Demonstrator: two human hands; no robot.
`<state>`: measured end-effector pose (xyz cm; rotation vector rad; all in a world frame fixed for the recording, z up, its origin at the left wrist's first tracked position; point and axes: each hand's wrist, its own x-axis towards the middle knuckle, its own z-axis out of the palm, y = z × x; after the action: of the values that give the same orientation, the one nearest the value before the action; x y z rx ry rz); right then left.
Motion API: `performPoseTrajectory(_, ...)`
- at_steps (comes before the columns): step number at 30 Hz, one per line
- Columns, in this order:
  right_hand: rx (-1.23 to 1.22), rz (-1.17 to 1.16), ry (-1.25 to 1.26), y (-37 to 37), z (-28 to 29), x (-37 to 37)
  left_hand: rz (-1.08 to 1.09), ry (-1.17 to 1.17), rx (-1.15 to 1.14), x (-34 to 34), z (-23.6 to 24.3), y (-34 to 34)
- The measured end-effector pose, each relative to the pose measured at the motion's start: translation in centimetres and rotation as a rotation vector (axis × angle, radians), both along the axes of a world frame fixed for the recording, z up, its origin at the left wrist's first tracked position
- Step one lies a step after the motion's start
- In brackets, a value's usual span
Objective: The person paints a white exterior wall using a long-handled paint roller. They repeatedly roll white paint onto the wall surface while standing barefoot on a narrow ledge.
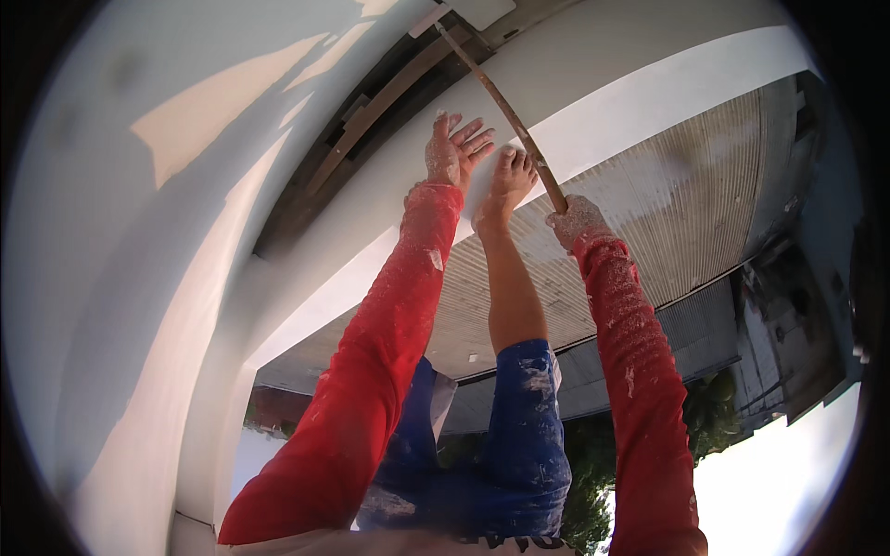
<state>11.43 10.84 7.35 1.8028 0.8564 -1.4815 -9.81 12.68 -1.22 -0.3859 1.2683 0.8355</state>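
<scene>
My right hand [577, 221] is closed around a long, stained wooden pole [505, 104]. The pole runs up to a pale flat piece [429, 20] at the top of the view, partly cut off. My left hand [454, 148] is open, fingers apart, just left of the pole and above the white ledge, not gripping it. Both hands and the red sleeves are spattered with white. My bare foot [505, 185] rests on the ledge [612, 111] between the hands.
A pale wall [111, 241] with sunlit patches curves along the left. A dark recess with wooden boards [352, 130] lies beside the ledge. Beyond the ledge's edge is a drop to corrugated roofs [677, 213], with trees [584, 463] and bright sky at the lower right.
</scene>
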Motion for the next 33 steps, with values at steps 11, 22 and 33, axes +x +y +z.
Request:
performPoseTrajectory(11, 0.035, 0.086, -0.024, 2.4, -5.1, -0.1, -0.588, 0.378, -0.291, -14.2, 9.9, -11.4)
performPoseTrajectory(22, 0.191, 0.234, -0.091, 5.4, -1.4, 1.5, -0.730, 0.705, 1.366, 6.4, 35.2, 5.2)
performPoseTrajectory(33, 0.134, 0.413, -0.121, 6.8, -12.0, 3.8, -1.058, 0.840, 0.620, -1.0, 9.1, -4.5)
